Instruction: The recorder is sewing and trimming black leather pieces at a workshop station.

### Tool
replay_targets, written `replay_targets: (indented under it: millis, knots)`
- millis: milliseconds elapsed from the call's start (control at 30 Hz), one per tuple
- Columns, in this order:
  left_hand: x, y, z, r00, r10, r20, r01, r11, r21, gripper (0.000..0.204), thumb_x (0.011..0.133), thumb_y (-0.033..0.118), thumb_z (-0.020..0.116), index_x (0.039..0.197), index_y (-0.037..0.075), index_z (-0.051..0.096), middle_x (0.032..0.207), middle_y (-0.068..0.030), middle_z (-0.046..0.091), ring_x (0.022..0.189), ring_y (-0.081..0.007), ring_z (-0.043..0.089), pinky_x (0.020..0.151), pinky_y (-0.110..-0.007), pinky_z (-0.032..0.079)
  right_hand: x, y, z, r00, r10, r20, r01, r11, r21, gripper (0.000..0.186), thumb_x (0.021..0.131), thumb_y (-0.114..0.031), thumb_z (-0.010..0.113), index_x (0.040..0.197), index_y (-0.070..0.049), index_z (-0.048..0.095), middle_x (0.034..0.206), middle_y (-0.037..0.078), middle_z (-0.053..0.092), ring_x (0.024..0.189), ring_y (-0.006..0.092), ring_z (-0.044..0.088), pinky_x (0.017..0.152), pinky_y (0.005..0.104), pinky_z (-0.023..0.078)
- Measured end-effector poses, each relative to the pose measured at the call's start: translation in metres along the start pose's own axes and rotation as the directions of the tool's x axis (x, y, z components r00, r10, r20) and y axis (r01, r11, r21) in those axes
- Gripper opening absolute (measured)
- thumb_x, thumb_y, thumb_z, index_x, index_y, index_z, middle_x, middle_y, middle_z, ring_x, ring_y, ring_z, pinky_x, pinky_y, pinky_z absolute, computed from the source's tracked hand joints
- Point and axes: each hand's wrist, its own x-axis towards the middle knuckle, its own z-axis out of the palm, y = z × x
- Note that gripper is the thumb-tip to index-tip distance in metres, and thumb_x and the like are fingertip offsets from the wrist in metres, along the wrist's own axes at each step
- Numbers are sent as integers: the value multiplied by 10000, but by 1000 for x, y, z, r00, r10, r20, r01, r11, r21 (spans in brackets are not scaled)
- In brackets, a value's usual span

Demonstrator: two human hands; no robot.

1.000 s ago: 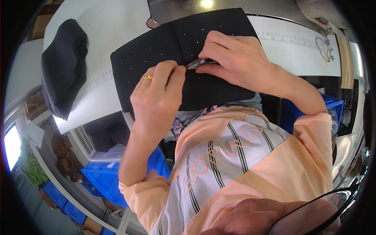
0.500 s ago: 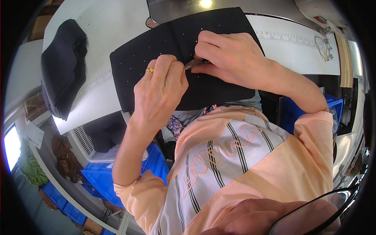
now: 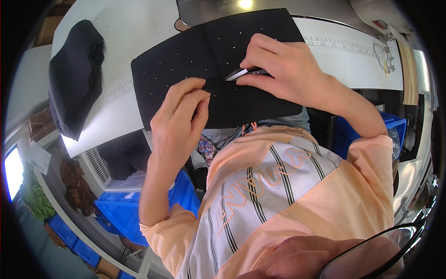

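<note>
The step in hand seems to be close work with small thread snips (image 3: 239, 74) on a black cloth (image 3: 265, 104) with small whitish dots. This cloth lies spread on the white counter (image 3: 125, 28) before the person, and its near part reaches past the edge toward the lap. The right hand (image 3: 290, 65) has its grip closed around the snips, with the blade tips pointing left, just over the cloth or touching it; I cannot tell which. The left hand (image 3: 179, 109) is beside the tips, over the cloth, its fingers loosely bent; whether they pinch a thread is too small to tell. In my judgement, the next move calls for a steady left hand and blades kept flat, so that the cloth is not nicked.

About the containers: a white slotted basket (image 3: 96, 165) below the counter holds dark cloth (image 3: 121, 156). Under it is a blue crate (image 3: 123, 218), whose contents are hidden. Another blue crate (image 3: 346, 135), at the right, has something clear, like plastic film (image 3: 396, 139), at its side.
</note>
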Motion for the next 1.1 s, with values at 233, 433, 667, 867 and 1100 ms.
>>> replay_targets:
  millis: [233, 433, 667, 867, 1100]
  knots:
    - [-19, 2, 6, 989, 136, -60, -125, 979, 161, 232, 664, -23, 753, 886, 14, 697, 902, -72, 610, 775, -212, 600, 633, -300, 499, 1, -3, 4, 999, -39, -3, 39, 999, -8, 270, 716, -230, 772, 827, -55, 600, 842, 35, 525, 556, 189, 557, 474, 287, 437]
    - [-48, 15, 21, 988, 110, -109, -78, 962, 261, 308, 619, 33, 777, 921, 46, 720, 855, -33, 552, 728, -184, 539, 711, -334, 459, 3, -2, 4, 996, -84, -6, 83, 996, -30, 271, 716, -237, 769, 825, -56, 600, 835, 35, 524, 558, 188, 553, 482, 290, 439]
    - [-54, 15, 25, 987, 27, -156, 8, 975, 222, 317, 675, 33, 754, 990, 36, 715, 937, -57, 586, 798, -201, 557, 779, -360, 432, 5, -4, 4, 999, -26, 29, 26, 1000, -16, 250, 716, -216, 768, 799, -64, 588, 819, 31, 519, 559, 194, 551, 489, 302, 435]
    - [-49, 16, 23, 990, 32, -138, -3, 979, 205, 309, 685, 3, 734, 993, 12, 709, 1000, -89, 603, 813, -216, 559, 754, -358, 435, 5, -4, 4, 998, -60, 24, 61, 997, -42, 243, 713, -209, 771, 791, -69, 588, 807, 31, 523, 565, 196, 554, 496, 303, 436]
    - [-50, 13, 25, 985, 44, -166, -13, 982, 187, 302, 687, -10, 726, 988, 5, 709, 992, -87, 609, 813, -211, 552, 727, -344, 436, 5, 1, 1, 997, 69, -22, -69, 997, 19, 238, 728, -207, 776, 822, -50, 625, 815, 37, 551, 600, 211, 564, 504, 291, 434]
